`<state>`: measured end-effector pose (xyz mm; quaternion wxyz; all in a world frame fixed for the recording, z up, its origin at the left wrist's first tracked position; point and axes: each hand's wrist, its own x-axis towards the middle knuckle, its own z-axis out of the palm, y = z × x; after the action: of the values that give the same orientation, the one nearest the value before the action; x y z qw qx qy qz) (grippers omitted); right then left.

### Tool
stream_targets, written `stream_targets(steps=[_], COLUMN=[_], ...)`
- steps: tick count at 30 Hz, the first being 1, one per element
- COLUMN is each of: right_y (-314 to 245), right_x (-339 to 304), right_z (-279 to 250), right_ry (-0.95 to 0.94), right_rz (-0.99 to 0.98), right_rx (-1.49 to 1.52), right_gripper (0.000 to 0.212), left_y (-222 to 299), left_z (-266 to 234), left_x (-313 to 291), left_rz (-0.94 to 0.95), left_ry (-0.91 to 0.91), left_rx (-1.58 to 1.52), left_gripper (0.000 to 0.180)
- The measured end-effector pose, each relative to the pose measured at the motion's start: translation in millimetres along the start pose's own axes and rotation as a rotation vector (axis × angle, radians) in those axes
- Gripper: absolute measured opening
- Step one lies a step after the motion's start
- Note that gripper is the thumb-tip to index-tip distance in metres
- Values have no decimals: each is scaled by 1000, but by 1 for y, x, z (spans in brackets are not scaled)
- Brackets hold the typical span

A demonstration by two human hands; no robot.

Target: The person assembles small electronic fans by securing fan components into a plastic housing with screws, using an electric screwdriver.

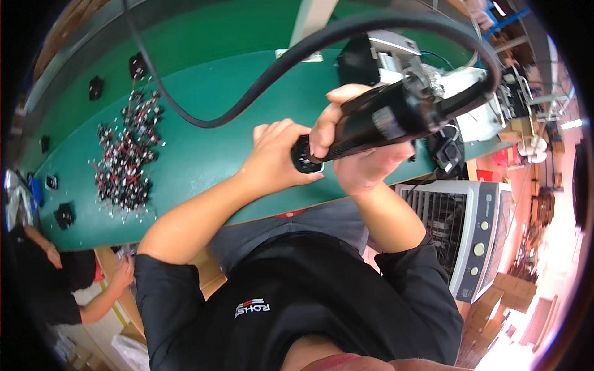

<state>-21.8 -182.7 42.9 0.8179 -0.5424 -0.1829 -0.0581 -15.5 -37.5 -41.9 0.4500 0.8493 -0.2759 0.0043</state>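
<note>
My right hand (362, 167) is wrapped round a black corded electric screwdriver (371, 123), tilted so its tip end points down to the left. A thick black cable (346, 34) loops from its rear end over the top of the view. My left hand (272, 148) grips a small black housing (305, 162) with a pale lower rim, close above the green table (210, 167). The screwdriver's front end meets the housing's open face; my right fingers cover the tip, so whether it touches a screw cannot be told.
A heap of small wired parts (127, 161) lies on the table's left. Several black pieces (64, 216) are scattered around it. A grey-white air cooler (476, 238) stands at right below the table edge. Another person's arm (111, 297) shows at lower left.
</note>
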Motion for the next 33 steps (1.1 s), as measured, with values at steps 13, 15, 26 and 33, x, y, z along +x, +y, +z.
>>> stream_targets(steps=[13, 15, 26, 33], right_y=[-68, -65, -64, -24], right_x=[47, 46, 32, -3], right_z=[-104, -106, -79, -15], right_ry=[292, 316, 279, 69], right_rz=[-429, -332, -125, -136], right_rx=[-514, -546, -264, 111], right_gripper=[94, 91, 87, 109], left_y=[3, 5, 3, -1], left_z=[-3, -3, -4, -2], left_x=[0, 1, -3, -1], left_rz=[-3, -30, -19, 18], left_ry=[11, -12, 2, 9], left_rx=[91, 72, 70, 80], left_gripper=[71, 71, 72, 75])
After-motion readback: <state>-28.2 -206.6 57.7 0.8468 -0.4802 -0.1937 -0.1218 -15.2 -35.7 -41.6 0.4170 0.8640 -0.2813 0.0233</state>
